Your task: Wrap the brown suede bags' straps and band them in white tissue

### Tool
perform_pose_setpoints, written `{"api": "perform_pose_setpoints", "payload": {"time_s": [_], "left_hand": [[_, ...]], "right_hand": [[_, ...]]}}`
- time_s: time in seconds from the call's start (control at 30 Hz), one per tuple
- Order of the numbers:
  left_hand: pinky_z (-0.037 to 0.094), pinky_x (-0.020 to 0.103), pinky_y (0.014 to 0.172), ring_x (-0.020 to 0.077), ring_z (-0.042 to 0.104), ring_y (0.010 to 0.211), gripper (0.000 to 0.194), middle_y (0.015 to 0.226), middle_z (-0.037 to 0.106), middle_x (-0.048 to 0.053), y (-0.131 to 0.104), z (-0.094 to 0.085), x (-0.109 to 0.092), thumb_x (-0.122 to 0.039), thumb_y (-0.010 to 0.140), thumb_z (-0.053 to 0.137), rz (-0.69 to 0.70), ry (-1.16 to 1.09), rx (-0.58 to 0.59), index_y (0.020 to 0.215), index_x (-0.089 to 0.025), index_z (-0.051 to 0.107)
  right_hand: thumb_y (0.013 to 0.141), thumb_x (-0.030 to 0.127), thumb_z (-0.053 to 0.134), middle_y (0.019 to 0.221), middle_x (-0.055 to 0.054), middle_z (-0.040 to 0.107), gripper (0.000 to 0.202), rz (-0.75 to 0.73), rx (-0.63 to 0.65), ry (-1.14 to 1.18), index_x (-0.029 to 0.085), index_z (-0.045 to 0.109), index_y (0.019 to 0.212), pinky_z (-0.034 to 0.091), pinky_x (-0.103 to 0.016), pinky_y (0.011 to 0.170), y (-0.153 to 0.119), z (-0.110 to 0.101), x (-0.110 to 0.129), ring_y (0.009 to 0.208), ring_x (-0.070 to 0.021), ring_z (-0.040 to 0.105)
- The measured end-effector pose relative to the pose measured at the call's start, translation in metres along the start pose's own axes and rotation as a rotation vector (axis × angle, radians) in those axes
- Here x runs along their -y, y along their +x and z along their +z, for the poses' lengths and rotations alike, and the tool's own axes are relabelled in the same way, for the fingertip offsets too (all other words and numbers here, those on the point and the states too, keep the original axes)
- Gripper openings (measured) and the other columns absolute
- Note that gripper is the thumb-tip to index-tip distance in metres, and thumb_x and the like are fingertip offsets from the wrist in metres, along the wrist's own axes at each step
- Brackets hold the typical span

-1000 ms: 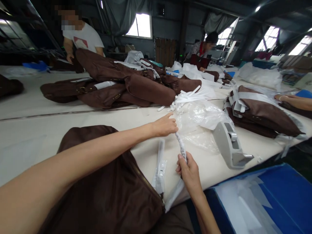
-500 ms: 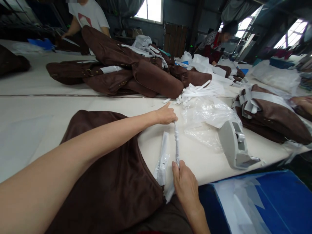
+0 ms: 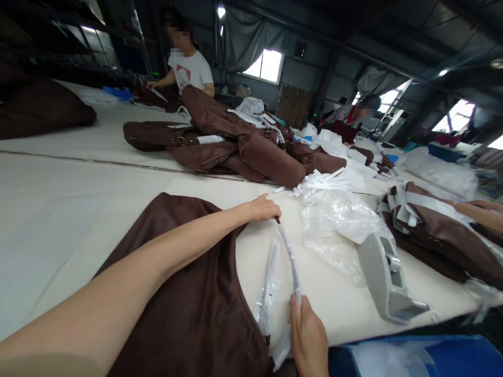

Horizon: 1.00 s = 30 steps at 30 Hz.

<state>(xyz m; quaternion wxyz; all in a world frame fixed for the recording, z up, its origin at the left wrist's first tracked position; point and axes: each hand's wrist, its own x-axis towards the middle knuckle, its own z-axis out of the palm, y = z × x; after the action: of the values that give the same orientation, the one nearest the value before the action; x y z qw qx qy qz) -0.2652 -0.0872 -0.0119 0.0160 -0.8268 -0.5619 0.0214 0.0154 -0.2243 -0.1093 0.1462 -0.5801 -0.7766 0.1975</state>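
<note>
Nearest to us, our right hand (image 3: 308, 337) grips the lower end of a thin white wrapped strap (image 3: 290, 256), fingers closed round it at the table's front edge, just above a blue bin (image 3: 412, 356). The strap runs up and away across the cream table (image 3: 58, 209) to our left hand (image 3: 262, 208), whose fingertips pinch its far, dark tip, with the arm stretched over a large brown fabric bag (image 3: 184, 298) lying in front of us. Compared with a second ago, the strap looks straighter and tauter between our two hands, the right hand has dropped lower toward the table edge, and our view has tilted up and swung left; we judge the strap is being drawn out to its full length. A second white wrapped strip (image 3: 268, 288) lies flat just beside it, touching the bag's edge. To the right stands a grey tape dispenser (image 3: 383, 280), with crumpled clear plastic (image 3: 338, 220) behind it. Further off lies a bundle of loose white strips (image 3: 322, 182), then a heap of brown bags (image 3: 236, 144), and another brown bag with white bands (image 3: 432, 220) at the right, where someone else's forearm (image 3: 477, 212) rests. At the far side, a person in a white T-shirt (image 3: 190, 70) works, and another sits by the windows.
</note>
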Motion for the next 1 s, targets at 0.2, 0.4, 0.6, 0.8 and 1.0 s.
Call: {"api": "perform_pose_setpoints", "payload": {"time_s": [0.2,0.4,0.6,0.8,1.0], "left_hand": [[0.018,0.052,0.117,0.0262,0.044,0.135,0.070,0.139,0.060,0.004,0.006,0.000,-0.035,-0.008,0.074,0.068,0.294,-0.007,-0.058,0.137,-0.035,0.051],[0.031,0.045,0.108,0.0217,0.065,0.094,0.025,0.084,0.075,0.006,0.024,-0.003,-0.053,-0.004,0.085,0.054,0.454,0.071,-0.073,0.082,-0.023,0.069],[0.029,0.044,0.107,0.0214,0.063,0.094,0.022,0.086,0.075,0.007,0.036,-0.013,-0.046,-0.006,0.086,0.053,0.442,0.039,-0.074,0.078,-0.022,0.066],[0.019,0.052,0.114,0.0213,0.061,0.102,0.025,0.087,0.076,0.004,0.036,-0.003,-0.016,-0.002,0.083,0.053,0.292,0.022,-0.017,0.077,-0.022,0.066],[0.022,0.054,0.114,0.0202,0.061,0.106,0.022,0.098,0.076,0.004,0.029,0.005,-0.006,-0.010,0.089,0.051,0.108,0.013,0.090,0.083,-0.022,0.068]], "right_hand": [[0.096,0.067,0.004,0.075,-0.013,0.071,0.071,0.034,0.009,0.029,0.023,0.059,0.085,0.042,-0.035,0.065,-0.001,-0.004,0.008,0.075,-0.0311,0.069],[0.094,0.071,0.028,0.074,-0.007,0.068,0.060,0.038,0.093,0.347,0.022,0.061,0.083,0.043,-0.031,0.066,0.004,-0.038,0.000,0.071,-0.0243,0.063],[0.093,0.063,0.040,0.087,-0.005,0.069,0.047,0.059,0.079,0.414,0.021,0.061,0.094,0.044,-0.028,0.068,0.048,-0.049,0.013,0.079,-0.0216,0.063],[0.097,0.049,0.034,0.069,-0.003,0.063,0.034,0.055,0.221,0.233,0.025,0.048,0.077,0.038,-0.030,0.067,0.022,-0.032,0.027,0.071,-0.0234,0.061],[0.098,0.050,0.027,0.074,-0.006,0.067,0.036,0.088,0.239,0.104,0.025,0.046,0.079,0.039,-0.032,0.069,0.021,-0.025,0.029,0.077,-0.0268,0.065]]}}
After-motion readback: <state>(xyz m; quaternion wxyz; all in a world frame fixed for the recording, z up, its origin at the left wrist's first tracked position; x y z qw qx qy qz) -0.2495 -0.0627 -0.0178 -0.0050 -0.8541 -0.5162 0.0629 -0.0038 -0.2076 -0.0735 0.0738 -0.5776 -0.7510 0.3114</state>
